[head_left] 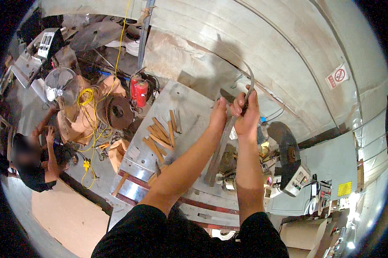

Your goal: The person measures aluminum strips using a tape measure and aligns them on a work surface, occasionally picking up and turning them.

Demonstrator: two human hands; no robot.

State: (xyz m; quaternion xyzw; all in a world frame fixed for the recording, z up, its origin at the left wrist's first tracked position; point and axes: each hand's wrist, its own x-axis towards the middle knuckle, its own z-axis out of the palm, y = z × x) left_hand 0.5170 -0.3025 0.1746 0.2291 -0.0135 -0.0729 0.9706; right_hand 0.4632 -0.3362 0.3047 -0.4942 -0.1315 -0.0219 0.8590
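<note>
Above a metal-topped work table point(189, 101), both of my hands are raised close together at a long, thin grey strip point(222, 150). Its upper end curves over beyond my fingers, and the lower part hangs down between my forearms. My right hand point(247, 114) is closed around the strip, fingers curled, palm turned up. Beside it, my left hand point(220, 115) has its fingers bent against the strip; its grip is partly hidden. A dark flat piece point(226, 94) shows just past my left fingertips; whether it belongs to the strip I cannot tell.
Several narrow brown wooden strips point(159, 135) lie on the table to the left. Red fire extinguishers point(140, 92) stand behind it. A dark curved machine guard point(284, 142) and a control box point(296, 180) are on the right. Another person point(39, 161) sits at far left, near a fan point(61, 84).
</note>
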